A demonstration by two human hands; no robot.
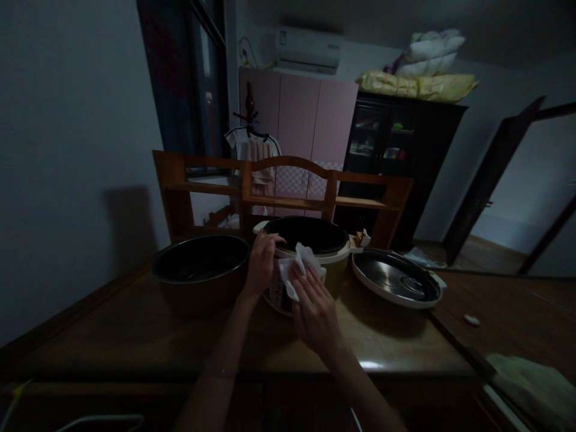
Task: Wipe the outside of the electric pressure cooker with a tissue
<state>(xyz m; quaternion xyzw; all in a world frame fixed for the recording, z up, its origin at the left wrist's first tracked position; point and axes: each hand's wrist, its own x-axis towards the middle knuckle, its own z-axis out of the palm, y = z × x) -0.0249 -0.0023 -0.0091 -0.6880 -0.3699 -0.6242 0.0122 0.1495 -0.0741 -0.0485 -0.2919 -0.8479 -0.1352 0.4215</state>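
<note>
A rice cooker [333, 279] stands lidless on the wooden desk, its dark inside facing up. My left hand [261, 261] grips the cooker's left front rim, the fingers curled over the edge. In my right hand [317, 309] is a crumpled white tissue [307, 257], pressed against the cooker's front near its control panel; the tissue and hand cover part of that panel. Left of the cooker sits a dark inner pot [202, 294], apart from it. The round lid [389, 276] lies at the cooker's right with its metal underside up.
The wooden desk [270, 354] has a low shelf rack [288, 161] along its back edge. A wall rises close on the left. A small white object [471, 320] lies on a lower brown surface at right, with a pale cloth [535, 384] nearer me.
</note>
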